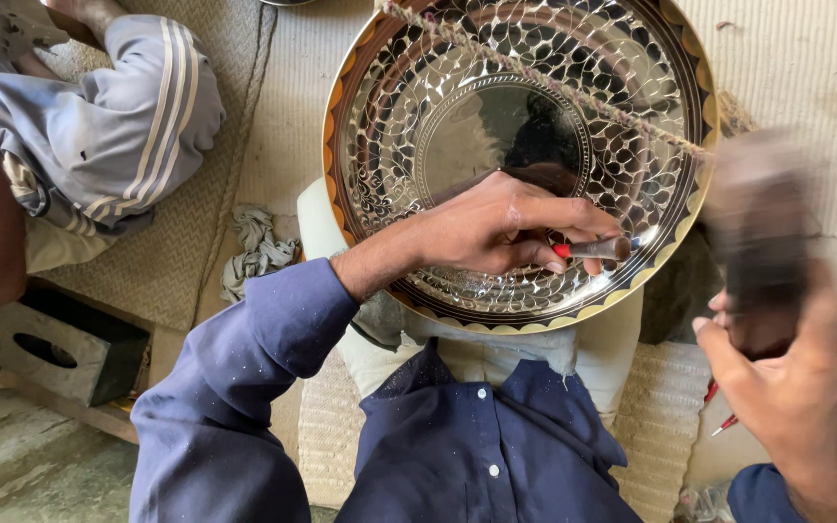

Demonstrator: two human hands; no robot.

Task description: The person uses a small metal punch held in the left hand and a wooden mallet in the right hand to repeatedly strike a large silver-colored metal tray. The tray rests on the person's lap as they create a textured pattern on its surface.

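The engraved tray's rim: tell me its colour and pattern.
Golden scalloped border around the tray, seen in the head view; the left hand rests on it.

Bright, even daylight throughout, with no harsh shadows on the pale woven mat (796,68). Strong specular glare across the engraved metal tray (520,155), mirror-like at the centre, with dark reflections in the middle disc. Sharp focus on the left hand (496,232) and the red-handled tool (593,250) pinched in it. Heavy motion blur on the dark object (758,232) gripped in the right hand (791,387), edges smeared beyond recognition. Soft shade under the tray's lower rim and beside the grey block (65,349) at lower left. Slight wide-angle stretching toward the corners. Mild softness at the far right edge.
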